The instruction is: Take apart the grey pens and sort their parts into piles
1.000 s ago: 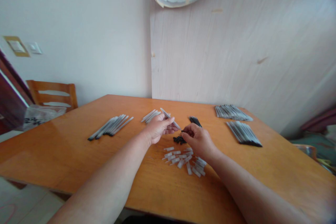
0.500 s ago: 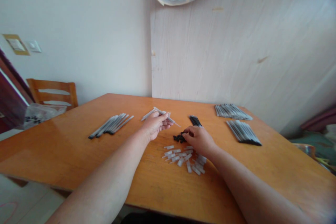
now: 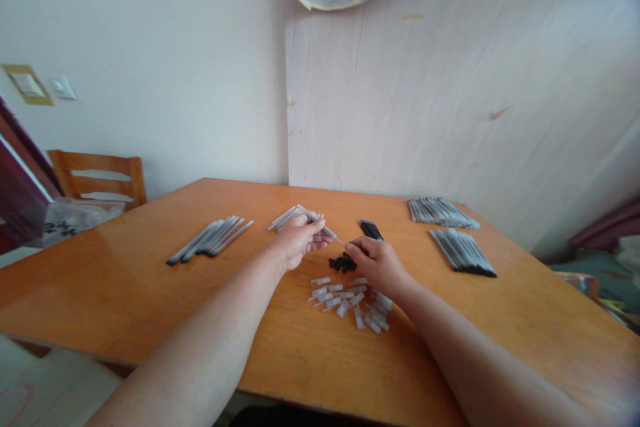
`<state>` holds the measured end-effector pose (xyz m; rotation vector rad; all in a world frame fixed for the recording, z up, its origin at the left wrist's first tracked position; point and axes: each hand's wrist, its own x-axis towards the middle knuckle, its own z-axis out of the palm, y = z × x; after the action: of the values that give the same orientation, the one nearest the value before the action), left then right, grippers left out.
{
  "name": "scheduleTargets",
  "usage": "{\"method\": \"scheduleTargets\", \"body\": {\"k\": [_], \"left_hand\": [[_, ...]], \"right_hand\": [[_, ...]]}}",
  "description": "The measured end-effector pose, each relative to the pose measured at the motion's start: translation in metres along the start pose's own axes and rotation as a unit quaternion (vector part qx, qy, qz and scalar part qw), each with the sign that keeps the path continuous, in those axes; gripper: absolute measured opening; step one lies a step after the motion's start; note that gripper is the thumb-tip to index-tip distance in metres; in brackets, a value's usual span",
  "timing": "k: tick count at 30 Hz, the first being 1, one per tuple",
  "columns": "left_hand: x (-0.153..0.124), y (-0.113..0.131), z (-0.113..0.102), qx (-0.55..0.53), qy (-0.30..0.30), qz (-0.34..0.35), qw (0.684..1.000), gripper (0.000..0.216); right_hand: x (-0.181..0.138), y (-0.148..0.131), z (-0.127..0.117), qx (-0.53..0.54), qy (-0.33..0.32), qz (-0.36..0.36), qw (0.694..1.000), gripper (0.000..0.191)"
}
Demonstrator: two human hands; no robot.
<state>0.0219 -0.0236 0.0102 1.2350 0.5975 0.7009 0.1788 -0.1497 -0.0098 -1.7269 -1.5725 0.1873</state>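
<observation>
My left hand [image 3: 303, 240] is closed on a slim translucent pen barrel [image 3: 329, 233], whose thin pointed end sticks out to the right. More pale barrels [image 3: 283, 218] show just behind that hand; how many are in the grip I cannot tell. My right hand [image 3: 373, 259] is pinched at the thin end of the held barrel; whatever its fingertips hold is hidden. Just below the fingertips lies a small heap of black pieces [image 3: 342, 262]. Nearer to me, several short translucent plastic pieces with thin stems [image 3: 344, 297] are scattered on the table.
On the wooden table [image 3: 125, 300], pale tubes with black ends [image 3: 213, 238] lie at left. Black-ended rods [image 3: 371, 229] lie behind my right hand. Two bundles of tubes, a far one [image 3: 443, 212] and a nearer one [image 3: 464, 252], lie at right. A chair [image 3: 100, 167] stands at far left.
My right hand has moved up and slightly left, from the black heap to the barrel's thin end. The left hand keeps its grip, almost in the same place.
</observation>
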Motion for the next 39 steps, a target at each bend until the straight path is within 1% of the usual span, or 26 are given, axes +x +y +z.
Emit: {"method": "scheduleTargets", "body": {"k": [4,6,8,12,14,16,18,20,22,25,29,33,37,39], "left_hand": [[-0.002,0.001,0.002,-0.003,-0.012,0.001,1.0,0.022],[-0.001,0.002,0.001,-0.014,0.004,0.014,1.0,0.022],[0.002,0.003,-0.004,-0.034,0.041,0.037,0.998,0.02],[0.012,0.007,-0.02,-0.066,0.154,0.079,0.983,0.016],[0.017,0.009,-0.028,-0.073,0.202,0.085,0.973,0.014],[0.02,0.009,-0.034,-0.078,0.227,0.079,0.967,0.011],[0.022,0.008,-0.038,-0.075,0.233,0.07,0.967,0.009],[0.023,0.007,-0.038,-0.061,0.229,0.059,0.97,0.008],[0.022,0.006,-0.036,-0.036,0.223,0.048,0.973,0.009],[0.02,0.005,-0.033,0.006,0.224,0.041,0.974,0.012],[0.018,0.004,-0.032,0.033,0.241,0.044,0.969,0.012],[0.021,0.005,-0.037,0.054,0.257,0.037,0.964,0.011],[0.024,0.004,-0.042,0.068,0.257,0.033,0.964,0.006],[0.024,0.003,-0.045,0.093,0.257,0.041,0.961,0.008]], "right_hand": [[0.0,0.0,0.0,0.008,0.0,0.009,1.0,0.028],[0.001,0.003,-0.002,-0.004,0.004,0.019,1.0,0.027],[0.002,0.009,-0.005,-0.023,0.008,0.021,0.999,0.027],[0.004,0.021,-0.015,-0.056,0.023,0.019,0.998,0.028],[0.006,0.028,-0.021,-0.076,0.04,0.036,0.996,0.03],[0.007,0.035,-0.028,-0.111,0.064,0.071,0.989,0.032],[0.009,0.041,-0.035,-0.155,0.086,0.123,0.977,0.033],[0.01,0.047,-0.041,-0.199,0.094,0.173,0.96,0.034],[0.01,0.051,-0.044,-0.235,0.085,0.21,0.945,0.037],[0.01,0.053,-0.046,-0.262,0.058,0.243,0.932,0.037],[0.009,0.05,-0.044,-0.275,0.036,0.259,0.925,0.035],[0.011,0.049,-0.044,-0.276,0.016,0.268,0.923,0.034],[0.012,0.05,-0.044,-0.267,0.009,0.272,0.925,0.034],[0.012,0.051,-0.044,-0.261,0.008,0.264,0.928,0.034]]}}
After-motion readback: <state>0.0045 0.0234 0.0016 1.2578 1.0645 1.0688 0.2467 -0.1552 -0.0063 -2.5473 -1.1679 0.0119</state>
